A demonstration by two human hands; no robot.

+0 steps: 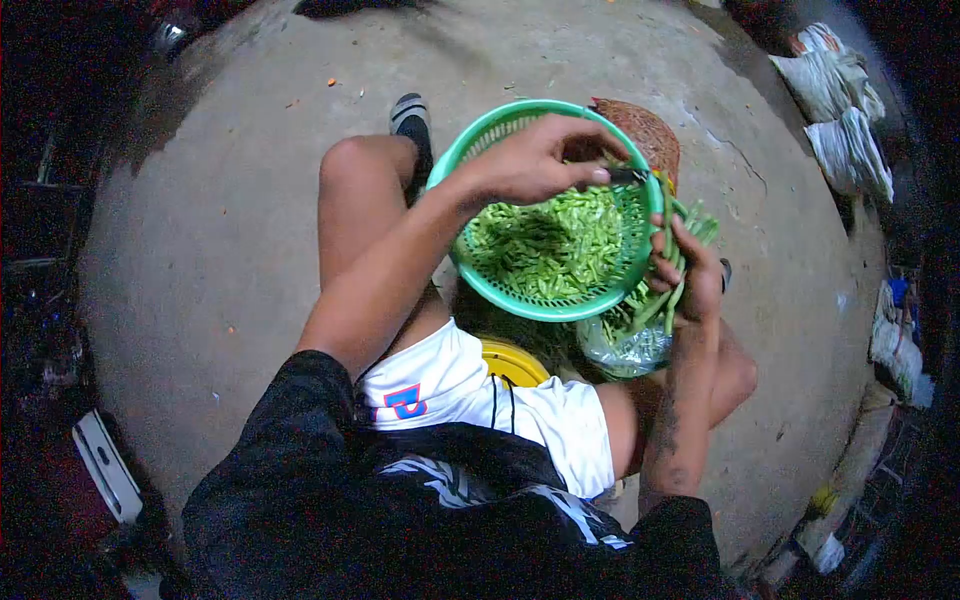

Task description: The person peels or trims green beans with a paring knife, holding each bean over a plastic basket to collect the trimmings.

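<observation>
My left hand (pixel 560 158) reaches over a green plastic basket (pixel 520 303) and pinches a small dark knife (pixel 628 176). Closed around a bunch of long green beans (pixel 672 290) is my right hand (pixel 697 272), just off the basket's right rim. The knife is close to the upper ends of these beans. Short cut pieces of green bean (pixel 545 245) are heaped in the basket, partly shaded by my left arm. Below my right hand, a clear plastic bag (pixel 628 350) has more long beans lying on it or in it.
A reddish-brown sack (pixel 640 132) stands behind the basket. I sit on something yellow (pixel 515 362) on a concrete floor (pixel 240 230). Whitish sacks (pixel 845 150) lie along the right side. A pale plastic object (pixel 106 468) is at lower left. Small orange scraps dot the floor.
</observation>
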